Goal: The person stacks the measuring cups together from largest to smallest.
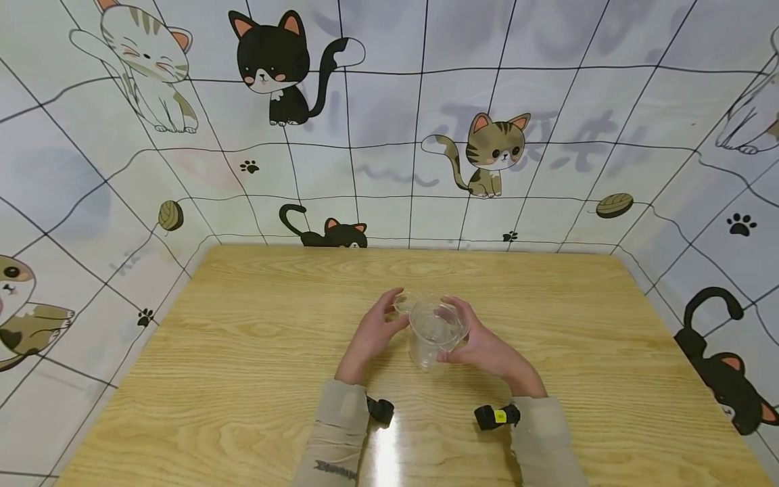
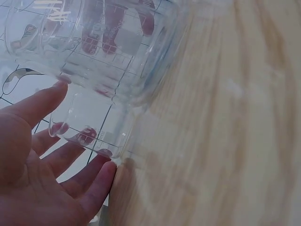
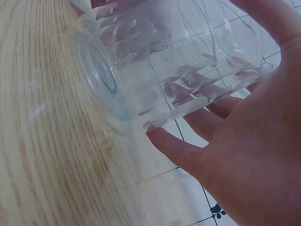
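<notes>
A large clear beaker (image 1: 422,353) with printed measuring marks stands on the table, just in front of the person. My right hand (image 1: 483,345) holds its right side, thumb in front and fingers behind. Curved edges show inside its upper part; whether another vessel is nested there I cannot tell. A smaller clear beaker (image 2: 91,115) stands close against the large one on the left. Around it my left hand (image 1: 374,333) has its thumb and fingers, with the fingertips seen through the wall in the left wrist view. Both beakers look empty of liquid.
The wood-grain table (image 1: 255,352) reaches back to a wall sheet (image 1: 389,169) printed with cats and grid lines, which also encloses both sides. A black wrist strap (image 1: 380,410) is on the left wrist, another strap (image 1: 496,416) on the right.
</notes>
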`<action>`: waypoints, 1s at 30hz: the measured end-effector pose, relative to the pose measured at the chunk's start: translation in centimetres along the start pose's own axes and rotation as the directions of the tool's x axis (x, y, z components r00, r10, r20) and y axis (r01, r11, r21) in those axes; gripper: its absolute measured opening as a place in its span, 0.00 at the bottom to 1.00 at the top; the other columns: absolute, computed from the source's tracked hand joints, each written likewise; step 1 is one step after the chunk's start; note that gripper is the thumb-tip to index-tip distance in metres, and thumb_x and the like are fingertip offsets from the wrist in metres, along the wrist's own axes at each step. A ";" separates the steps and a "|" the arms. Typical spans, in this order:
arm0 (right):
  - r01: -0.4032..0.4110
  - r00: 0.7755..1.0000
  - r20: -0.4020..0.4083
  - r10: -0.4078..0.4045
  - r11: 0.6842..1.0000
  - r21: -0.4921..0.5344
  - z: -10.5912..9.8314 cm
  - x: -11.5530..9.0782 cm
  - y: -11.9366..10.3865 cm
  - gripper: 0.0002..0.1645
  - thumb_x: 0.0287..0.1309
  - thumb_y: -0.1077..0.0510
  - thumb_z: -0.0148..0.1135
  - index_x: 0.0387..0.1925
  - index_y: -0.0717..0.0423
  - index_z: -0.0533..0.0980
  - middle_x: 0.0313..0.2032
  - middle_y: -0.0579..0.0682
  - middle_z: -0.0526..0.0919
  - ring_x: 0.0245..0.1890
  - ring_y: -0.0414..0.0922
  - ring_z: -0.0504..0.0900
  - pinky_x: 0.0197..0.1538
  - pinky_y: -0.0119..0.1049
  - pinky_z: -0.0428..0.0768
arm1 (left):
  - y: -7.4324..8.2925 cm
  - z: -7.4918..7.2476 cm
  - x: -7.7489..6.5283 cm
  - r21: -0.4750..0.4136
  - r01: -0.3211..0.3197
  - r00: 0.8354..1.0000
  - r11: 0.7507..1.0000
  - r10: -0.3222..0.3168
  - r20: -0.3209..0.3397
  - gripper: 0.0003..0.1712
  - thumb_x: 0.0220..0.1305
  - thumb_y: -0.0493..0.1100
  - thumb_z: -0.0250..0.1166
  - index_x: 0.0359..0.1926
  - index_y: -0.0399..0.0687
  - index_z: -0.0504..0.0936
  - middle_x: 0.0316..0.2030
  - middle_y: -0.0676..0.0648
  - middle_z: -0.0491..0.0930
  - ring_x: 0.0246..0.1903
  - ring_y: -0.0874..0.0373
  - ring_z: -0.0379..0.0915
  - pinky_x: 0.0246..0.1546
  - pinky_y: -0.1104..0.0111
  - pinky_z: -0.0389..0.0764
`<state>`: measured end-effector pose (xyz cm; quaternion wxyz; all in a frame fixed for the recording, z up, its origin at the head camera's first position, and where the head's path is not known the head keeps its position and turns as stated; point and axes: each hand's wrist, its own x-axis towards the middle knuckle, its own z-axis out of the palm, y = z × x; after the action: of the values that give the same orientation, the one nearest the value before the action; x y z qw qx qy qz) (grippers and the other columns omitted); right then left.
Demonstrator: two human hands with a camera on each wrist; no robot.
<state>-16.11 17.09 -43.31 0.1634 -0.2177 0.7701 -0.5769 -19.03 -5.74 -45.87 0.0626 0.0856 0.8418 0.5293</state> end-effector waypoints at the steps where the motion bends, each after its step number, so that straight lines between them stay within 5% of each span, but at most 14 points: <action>1: -0.005 1.000 0.000 0.005 1.000 -0.007 0.0 0.0 -0.1 0.58 0.39 0.55 0.72 0.65 0.41 0.44 0.65 0.52 0.55 0.64 0.49 0.52 0.58 0.57 0.53 | 0.0 0.0 0.0 0.003 -0.003 1.000 1.000 0.003 0.001 0.34 0.57 0.56 0.60 0.64 0.63 0.59 0.58 0.50 0.66 0.56 0.54 0.62 0.50 0.54 0.67; 12: -0.048 0.999 0.002 0.048 0.999 -0.016 0.2 -0.6 -2.6 0.57 0.43 0.60 0.70 0.66 0.46 0.42 0.65 0.54 0.54 0.63 0.54 0.52 0.58 0.60 0.50 | -0.8 -0.1 -0.4 -0.080 -0.019 0.999 0.997 0.021 0.026 0.34 0.55 0.58 0.60 0.62 0.59 0.62 0.57 0.52 0.68 0.53 0.53 0.65 0.49 0.58 0.68; 24: -0.086 0.996 -0.014 0.086 0.996 -0.001 0.2 -0.6 -2.5 0.55 0.43 0.60 0.69 0.65 0.42 0.44 0.66 0.52 0.53 0.64 0.53 0.50 0.58 0.60 0.49 | -1.1 -0.3 -0.9 -0.151 -0.002 0.998 0.989 0.011 0.058 0.31 0.58 0.51 0.60 0.63 0.61 0.61 0.59 0.52 0.64 0.57 0.53 0.61 0.53 0.57 0.65; 30: -0.073 0.997 -0.012 0.073 0.997 -0.011 0.2 -0.6 -2.6 0.56 0.43 0.59 0.69 0.66 0.42 0.43 0.66 0.53 0.53 0.64 0.52 0.50 0.58 0.60 0.49 | -0.4 -0.9 -1.4 -0.254 0.012 0.994 0.967 0.016 0.108 0.36 0.58 0.52 0.60 0.65 0.53 0.56 0.60 0.45 0.62 0.60 0.49 0.57 0.56 0.56 0.61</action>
<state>-15.15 16.61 -40.85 0.1788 -0.1868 0.7818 -0.5674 -17.90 -7.01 -45.82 0.1185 0.1067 0.7621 0.6275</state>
